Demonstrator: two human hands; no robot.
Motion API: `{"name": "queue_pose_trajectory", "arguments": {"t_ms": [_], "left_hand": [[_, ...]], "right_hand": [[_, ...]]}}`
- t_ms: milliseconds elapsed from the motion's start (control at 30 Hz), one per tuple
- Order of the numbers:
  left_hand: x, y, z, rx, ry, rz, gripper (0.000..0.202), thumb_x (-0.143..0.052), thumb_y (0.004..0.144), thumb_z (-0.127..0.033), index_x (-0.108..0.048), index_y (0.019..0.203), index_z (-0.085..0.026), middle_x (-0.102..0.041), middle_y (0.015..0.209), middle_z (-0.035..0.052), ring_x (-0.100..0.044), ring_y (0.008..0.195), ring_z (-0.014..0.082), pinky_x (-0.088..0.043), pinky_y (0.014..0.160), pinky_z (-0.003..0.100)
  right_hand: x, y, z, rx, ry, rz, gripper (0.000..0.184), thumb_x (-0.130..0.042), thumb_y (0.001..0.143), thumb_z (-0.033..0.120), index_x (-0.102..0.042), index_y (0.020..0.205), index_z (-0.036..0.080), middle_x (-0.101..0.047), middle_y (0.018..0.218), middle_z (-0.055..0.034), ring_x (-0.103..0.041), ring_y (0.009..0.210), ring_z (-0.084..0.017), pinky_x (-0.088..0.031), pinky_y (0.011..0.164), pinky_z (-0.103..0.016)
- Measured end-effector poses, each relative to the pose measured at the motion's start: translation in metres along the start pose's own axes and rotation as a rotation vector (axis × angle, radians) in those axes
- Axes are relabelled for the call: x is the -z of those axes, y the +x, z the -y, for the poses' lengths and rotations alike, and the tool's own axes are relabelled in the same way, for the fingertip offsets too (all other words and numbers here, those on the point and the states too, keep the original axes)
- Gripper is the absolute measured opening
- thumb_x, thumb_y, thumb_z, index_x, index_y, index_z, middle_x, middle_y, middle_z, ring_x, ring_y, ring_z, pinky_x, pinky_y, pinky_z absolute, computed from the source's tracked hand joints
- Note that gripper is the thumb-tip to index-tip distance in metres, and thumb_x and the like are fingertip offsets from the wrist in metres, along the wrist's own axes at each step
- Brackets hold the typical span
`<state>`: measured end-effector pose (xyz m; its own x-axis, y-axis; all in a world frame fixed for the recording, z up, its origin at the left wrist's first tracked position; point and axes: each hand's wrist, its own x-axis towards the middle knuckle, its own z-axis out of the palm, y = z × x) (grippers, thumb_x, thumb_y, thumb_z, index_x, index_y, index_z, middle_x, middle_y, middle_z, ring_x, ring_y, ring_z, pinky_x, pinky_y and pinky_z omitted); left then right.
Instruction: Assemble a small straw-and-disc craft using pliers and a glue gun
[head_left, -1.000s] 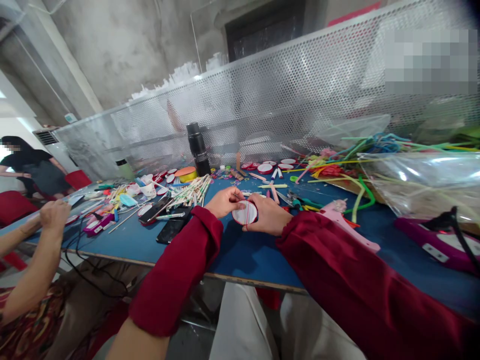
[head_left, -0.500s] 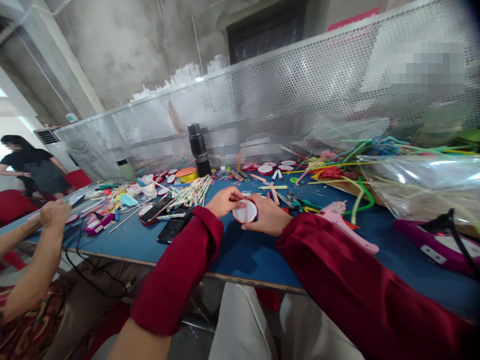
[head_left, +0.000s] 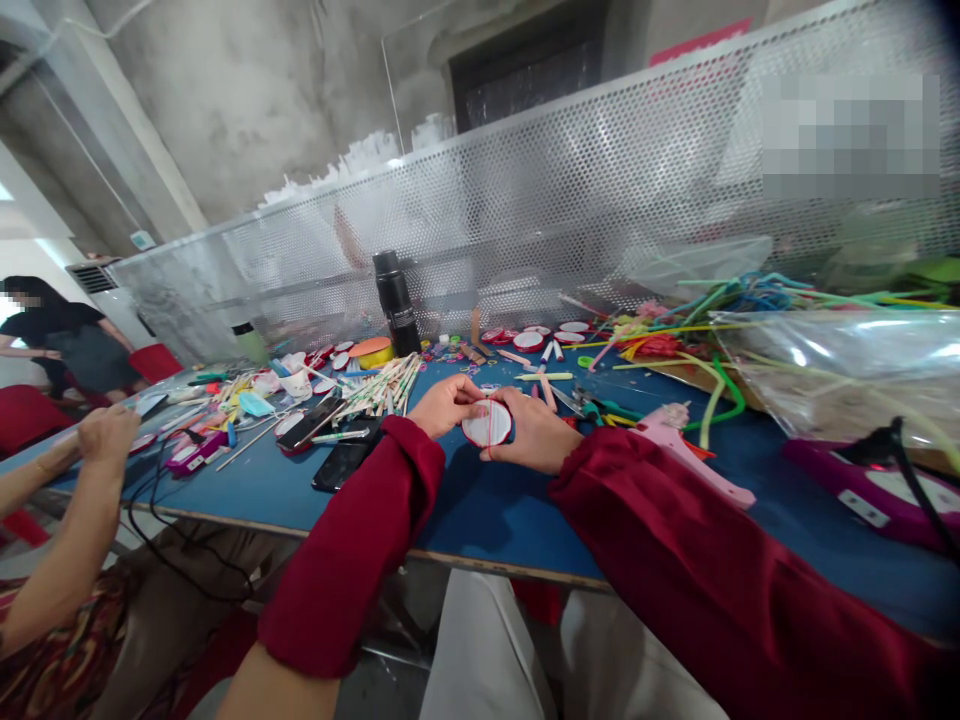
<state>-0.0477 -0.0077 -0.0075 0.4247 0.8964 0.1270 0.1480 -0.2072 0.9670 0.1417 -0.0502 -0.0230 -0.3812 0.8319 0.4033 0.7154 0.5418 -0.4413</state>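
A small round white disc with a red rim is held up just above the blue table, its white face toward me. A thin red strand runs down across that face. My right hand wraps round its right side, thumb low and fingers at the top. My left hand is closed, thumb and forefinger pinched at the disc's upper left edge beside the strand. Whether that pinch also takes in the strand, I cannot tell. Behind my hands, several similar red-rimmed discs lie near the mesh panel.
Left of my hands lie phones, a bundle of patterned sticks and a black bottle. Pliers, a pink glue gun and a purple device are on the right. A co-worker's hands are at far left.
My hands keep the same hold on the disc, with only slight finger movement. The whole view has shifted very slightly.
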Motion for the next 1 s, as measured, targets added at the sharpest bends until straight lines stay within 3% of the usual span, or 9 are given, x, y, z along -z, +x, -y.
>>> {"name": "queue_pose_trajectory", "arguments": {"t_ms": [200, 500, 733, 1000], "left_hand": [[-0.003, 0.001, -0.002, -0.068, -0.082, -0.108, 0.053, -0.093, 0.053, -0.04, -0.059, 0.084, -0.014, -0.067, 0.071, 0.0001, -0.059, 0.062, 0.0107, -0.044, 0.06, 0.023], [-0.009, 0.001, -0.009, -0.075, -0.287, -0.363, 0.042, -0.09, 0.057, -0.025, -0.058, 0.083, -0.015, -0.065, 0.07, -0.0016, -0.058, 0.059, 0.0099, -0.044, 0.055, 0.022], [-0.009, 0.001, -0.014, -0.064, -0.304, -0.461, 0.032, -0.083, 0.064, -0.016, -0.057, 0.083, -0.015, -0.063, 0.069, -0.0023, -0.057, 0.057, 0.0102, -0.045, 0.054, 0.023], [0.01, 0.007, -0.009, -0.15, -0.205, -0.598, 0.024, -0.077, 0.067, -0.009, -0.059, 0.082, -0.015, -0.064, 0.067, -0.002, -0.057, 0.058, 0.0092, -0.044, 0.059, 0.021]], "right_hand": [[-0.002, 0.005, -0.006, 0.007, 0.202, -0.085, 0.07, -0.086, 0.061, 0.039, -0.054, 0.119, 0.02, -0.068, 0.117, -0.0111, -0.065, 0.113, -0.032, -0.047, 0.098, -0.047], [-0.014, 0.017, -0.015, -0.033, 0.778, -0.134, 0.062, -0.088, 0.061, 0.041, -0.053, 0.107, 0.021, -0.072, 0.105, -0.0083, -0.071, 0.095, -0.025, -0.058, 0.087, -0.042], [-0.017, 0.019, -0.01, -0.011, 0.759, -0.169, 0.044, -0.082, 0.071, 0.04, -0.053, 0.099, 0.023, -0.072, 0.093, -0.005, -0.071, 0.086, -0.024, -0.058, 0.081, -0.042], [-0.014, 0.012, -0.006, 0.049, 0.785, -0.151, 0.035, -0.072, 0.079, 0.04, -0.052, 0.101, 0.023, -0.075, 0.093, -0.0063, -0.071, 0.087, -0.024, -0.054, 0.078, -0.038]]}}
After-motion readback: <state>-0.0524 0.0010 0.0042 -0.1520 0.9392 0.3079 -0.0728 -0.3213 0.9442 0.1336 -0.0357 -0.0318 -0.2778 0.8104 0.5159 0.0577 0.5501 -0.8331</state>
